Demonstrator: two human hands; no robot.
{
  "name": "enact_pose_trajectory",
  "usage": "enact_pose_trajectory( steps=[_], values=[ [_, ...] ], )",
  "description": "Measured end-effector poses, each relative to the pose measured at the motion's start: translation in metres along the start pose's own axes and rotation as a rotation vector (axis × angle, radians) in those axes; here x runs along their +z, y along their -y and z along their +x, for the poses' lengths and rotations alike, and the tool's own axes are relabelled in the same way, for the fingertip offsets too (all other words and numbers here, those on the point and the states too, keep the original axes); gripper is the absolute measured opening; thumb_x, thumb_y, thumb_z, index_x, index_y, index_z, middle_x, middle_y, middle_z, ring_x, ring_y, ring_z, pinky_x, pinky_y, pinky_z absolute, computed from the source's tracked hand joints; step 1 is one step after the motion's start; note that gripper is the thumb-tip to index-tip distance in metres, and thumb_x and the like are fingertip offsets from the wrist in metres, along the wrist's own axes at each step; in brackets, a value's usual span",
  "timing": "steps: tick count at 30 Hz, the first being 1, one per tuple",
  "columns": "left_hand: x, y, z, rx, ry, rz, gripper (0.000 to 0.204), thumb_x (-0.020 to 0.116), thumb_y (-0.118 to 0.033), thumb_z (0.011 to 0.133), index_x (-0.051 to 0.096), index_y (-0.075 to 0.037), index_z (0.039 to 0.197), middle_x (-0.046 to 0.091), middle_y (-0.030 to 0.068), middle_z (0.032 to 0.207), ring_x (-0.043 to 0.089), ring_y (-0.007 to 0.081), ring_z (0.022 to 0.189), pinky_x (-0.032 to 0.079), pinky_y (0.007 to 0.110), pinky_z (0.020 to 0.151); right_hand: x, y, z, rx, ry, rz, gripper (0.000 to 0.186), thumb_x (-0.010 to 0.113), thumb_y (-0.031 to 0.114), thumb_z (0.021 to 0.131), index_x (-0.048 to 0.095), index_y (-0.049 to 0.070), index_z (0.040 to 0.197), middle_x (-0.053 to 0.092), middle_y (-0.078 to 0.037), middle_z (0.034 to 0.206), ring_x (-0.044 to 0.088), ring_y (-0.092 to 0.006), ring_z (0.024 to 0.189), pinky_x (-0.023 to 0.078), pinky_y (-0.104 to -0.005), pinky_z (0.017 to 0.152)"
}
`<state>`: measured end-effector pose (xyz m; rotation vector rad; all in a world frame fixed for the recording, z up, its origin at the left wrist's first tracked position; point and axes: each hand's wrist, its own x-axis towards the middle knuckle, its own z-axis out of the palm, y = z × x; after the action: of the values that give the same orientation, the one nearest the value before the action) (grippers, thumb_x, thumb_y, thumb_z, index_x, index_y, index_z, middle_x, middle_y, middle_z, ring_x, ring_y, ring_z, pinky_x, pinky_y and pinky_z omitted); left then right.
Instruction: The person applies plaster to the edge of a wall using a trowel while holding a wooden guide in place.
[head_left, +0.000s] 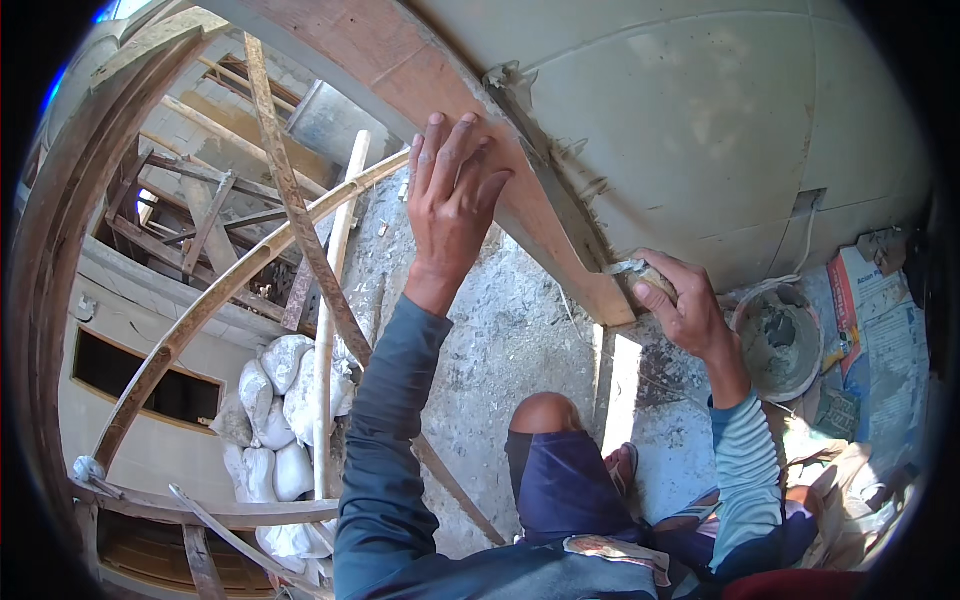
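Head view: board (540, 215) slants from eleven o'clock toward three. Left hand (448, 205) at twelve, fingers spread on it, gripping nothing; right hand (690, 300) at three, fingers closed round scraper (655, 284). Face looks smooth; ragged edge seems unfinished.

The sleeves (385, 465) are long and bluish, the shorts (568, 485) purple-blue.

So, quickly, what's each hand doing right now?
Left hand: open, resting on the long brownish beam.
Right hand: closed, holding a small tool.
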<state>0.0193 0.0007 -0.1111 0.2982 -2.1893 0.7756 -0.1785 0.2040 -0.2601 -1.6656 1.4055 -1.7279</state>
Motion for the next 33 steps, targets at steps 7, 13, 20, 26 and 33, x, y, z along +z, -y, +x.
enact_pose_trajectory(
  steps=[7, 13, 20, 26, 33],
  values=[
    [-0.006, 0.0, 0.023, -0.097, -0.048, -0.044, 0.09, 0.092, -0.03, 0.061, 0.055, -0.006, 0.139, 0.049, 0.0112, 0.149, 0.044, 0.0355, 0.138, 0.036, 0.053, 0.114, -0.035, 0.046, 0.049, 0.123, -0.024, -0.056, 0.041, 0.062, 0.031, 0.097, 0.063, -0.006, 0.113, 0.061, -0.021, 0.077, 0.054, -0.0266, 0.067, 0.047, -0.0389, 0.07],
    [-0.007, 0.005, 0.024, -0.071, 0.02, 0.065, 0.103, 0.09, -0.04, 0.059, 0.048, -0.01, 0.148, 0.04, 0.012, 0.157, 0.034, 0.0357, 0.147, 0.029, 0.055, 0.118, -0.037, 0.039, 0.059, 0.062, 0.129, 0.051, 0.046, 0.062, 0.035, 0.097, 0.062, -0.008, 0.113, 0.059, -0.013, 0.07, 0.056, -0.0184, 0.062, 0.048, -0.0351, 0.063],
    [-0.014, 0.002, 0.027, -0.074, 0.077, 0.152, 0.109, 0.089, -0.044, 0.06, 0.042, -0.012, 0.153, 0.034, 0.0107, 0.16, 0.03, 0.0331, 0.149, 0.027, 0.055, 0.119, -0.012, 0.04, 0.054, 0.076, -0.108, 0.191, 0.045, 0.065, 0.03, 0.098, 0.062, -0.009, 0.12, 0.054, -0.002, 0.07, 0.048, -0.0067, 0.055, 0.04, -0.025, 0.051],
    [-0.018, -0.001, 0.028, -0.077, 0.127, 0.212, 0.106, 0.091, -0.035, 0.057, 0.045, -0.009, 0.15, 0.035, 0.0077, 0.16, 0.032, 0.031, 0.148, 0.024, 0.051, 0.121, 0.024, 0.037, 0.073, -0.24, -0.245, -0.1, 0.034, 0.065, 0.018, 0.095, 0.065, -0.01, 0.114, 0.068, -0.03, 0.107, 0.067, -0.0446, 0.101, 0.053, -0.0434, 0.087],
    [-0.021, -0.002, 0.024, -0.09, 0.126, 0.163, 0.111, 0.091, -0.037, 0.058, 0.041, -0.009, 0.153, 0.031, 0.0095, 0.162, 0.029, 0.0316, 0.15, 0.023, 0.052, 0.122, -0.03, 0.052, 0.056, 0.022, -0.081, -0.093, 0.038, 0.067, 0.023, 0.094, 0.064, -0.009, 0.114, 0.068, -0.028, 0.095, 0.069, -0.0382, 0.087, 0.052, -0.039, 0.079]
  ],
)
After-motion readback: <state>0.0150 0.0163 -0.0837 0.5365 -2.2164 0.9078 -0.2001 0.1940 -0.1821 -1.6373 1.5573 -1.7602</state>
